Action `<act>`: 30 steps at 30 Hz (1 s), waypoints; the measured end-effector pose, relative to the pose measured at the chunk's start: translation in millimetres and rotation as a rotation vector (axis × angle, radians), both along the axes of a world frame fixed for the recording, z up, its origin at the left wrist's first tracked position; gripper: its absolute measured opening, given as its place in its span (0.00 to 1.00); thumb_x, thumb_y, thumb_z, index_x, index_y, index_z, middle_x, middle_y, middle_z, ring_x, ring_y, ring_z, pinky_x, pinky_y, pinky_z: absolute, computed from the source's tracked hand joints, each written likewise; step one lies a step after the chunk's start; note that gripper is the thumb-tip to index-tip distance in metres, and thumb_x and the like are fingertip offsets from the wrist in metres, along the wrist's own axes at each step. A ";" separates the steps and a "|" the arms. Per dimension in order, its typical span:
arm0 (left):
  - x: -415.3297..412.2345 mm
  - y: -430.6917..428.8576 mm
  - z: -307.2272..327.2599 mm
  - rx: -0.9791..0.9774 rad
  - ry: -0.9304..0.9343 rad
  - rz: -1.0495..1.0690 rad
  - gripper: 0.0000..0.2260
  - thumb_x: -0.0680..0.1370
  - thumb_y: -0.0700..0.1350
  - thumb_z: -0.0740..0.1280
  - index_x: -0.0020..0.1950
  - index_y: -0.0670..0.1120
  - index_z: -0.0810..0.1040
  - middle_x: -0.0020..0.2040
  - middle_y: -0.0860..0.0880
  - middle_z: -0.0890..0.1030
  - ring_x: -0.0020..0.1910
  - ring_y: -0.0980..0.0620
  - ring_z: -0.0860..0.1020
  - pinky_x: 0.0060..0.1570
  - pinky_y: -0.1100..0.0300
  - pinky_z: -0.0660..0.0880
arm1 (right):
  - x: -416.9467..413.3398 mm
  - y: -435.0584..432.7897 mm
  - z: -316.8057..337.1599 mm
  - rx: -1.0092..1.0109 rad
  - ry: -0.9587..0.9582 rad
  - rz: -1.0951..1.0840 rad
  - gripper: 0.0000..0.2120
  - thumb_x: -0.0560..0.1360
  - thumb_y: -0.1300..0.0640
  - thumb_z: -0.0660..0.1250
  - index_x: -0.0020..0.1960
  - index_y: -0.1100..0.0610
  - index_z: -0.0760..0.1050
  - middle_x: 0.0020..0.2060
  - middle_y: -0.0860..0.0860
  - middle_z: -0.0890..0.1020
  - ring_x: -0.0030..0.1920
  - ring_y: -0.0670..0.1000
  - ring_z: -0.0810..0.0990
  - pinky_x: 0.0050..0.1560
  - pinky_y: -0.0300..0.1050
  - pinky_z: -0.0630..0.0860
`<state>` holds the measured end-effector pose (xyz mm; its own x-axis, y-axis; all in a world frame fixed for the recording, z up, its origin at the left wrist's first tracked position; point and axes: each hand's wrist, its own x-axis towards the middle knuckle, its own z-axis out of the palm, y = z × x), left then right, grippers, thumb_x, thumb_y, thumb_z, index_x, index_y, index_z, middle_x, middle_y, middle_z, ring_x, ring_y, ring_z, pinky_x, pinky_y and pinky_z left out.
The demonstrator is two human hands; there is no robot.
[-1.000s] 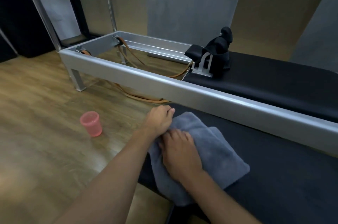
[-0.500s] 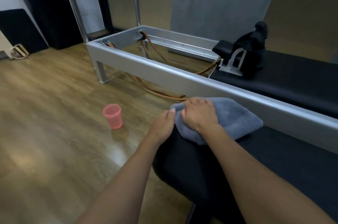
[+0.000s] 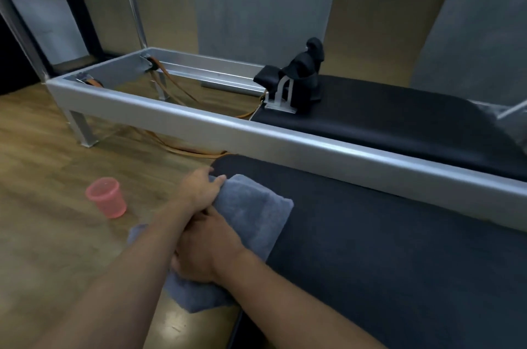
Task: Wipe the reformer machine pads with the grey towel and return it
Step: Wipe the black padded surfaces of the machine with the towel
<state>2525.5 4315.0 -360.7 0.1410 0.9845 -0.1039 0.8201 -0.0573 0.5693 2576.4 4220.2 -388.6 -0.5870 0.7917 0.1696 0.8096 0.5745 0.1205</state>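
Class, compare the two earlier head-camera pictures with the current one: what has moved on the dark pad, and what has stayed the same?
The folded grey towel was pushed toward the silver frame rail, then pulled back along the near dark pad, its lower end now hanging past the pad's edge. The right hand went with it, and the left hand now grips its far corner. The pink plastic cup and black shoulder rests stayed put.

Probably a Pilates studio: reformer frame (image 3: 199, 123), black padded carriage (image 3: 399, 120), wood floor (image 3: 42, 177).

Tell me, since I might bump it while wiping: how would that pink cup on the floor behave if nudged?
The pink cup looks like thin translucent plastic, so probably light. On smooth wood floor it would likely slide or tip.
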 end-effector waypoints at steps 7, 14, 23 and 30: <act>64.4 -53.8 1.7 0.067 0.195 -0.099 0.19 0.81 0.58 0.55 0.64 0.52 0.77 0.66 0.47 0.75 0.66 0.43 0.70 0.68 0.42 0.63 | 83.9 -60.5 12.8 -0.017 0.271 0.137 0.14 0.77 0.54 0.64 0.59 0.59 0.79 0.59 0.56 0.82 0.66 0.55 0.71 0.72 0.55 0.57; 132.2 -87.3 11.3 0.139 0.113 -0.280 0.14 0.78 0.49 0.60 0.62 0.52 0.78 0.59 0.49 0.78 0.61 0.48 0.71 0.60 0.50 0.64 | 196.4 -99.5 36.8 -0.156 0.530 0.067 0.13 0.76 0.54 0.67 0.59 0.55 0.80 0.57 0.48 0.83 0.59 0.47 0.77 0.64 0.45 0.66; 163.2 -79.5 37.2 0.167 -0.230 -0.365 0.17 0.75 0.36 0.63 0.56 0.53 0.82 0.55 0.52 0.80 0.58 0.51 0.75 0.63 0.51 0.69 | 274.7 -96.1 53.3 -0.184 0.405 -0.884 0.11 0.80 0.51 0.59 0.60 0.46 0.74 0.55 0.46 0.79 0.56 0.50 0.76 0.55 0.50 0.61; 163.8 -59.1 21.8 -0.106 -0.173 -0.188 0.22 0.70 0.60 0.74 0.54 0.46 0.78 0.49 0.50 0.80 0.48 0.51 0.78 0.43 0.58 0.73 | 302.9 -102.9 69.7 -0.298 0.714 -1.028 0.10 0.80 0.58 0.60 0.53 0.46 0.78 0.56 0.46 0.78 0.60 0.50 0.74 0.62 0.57 0.68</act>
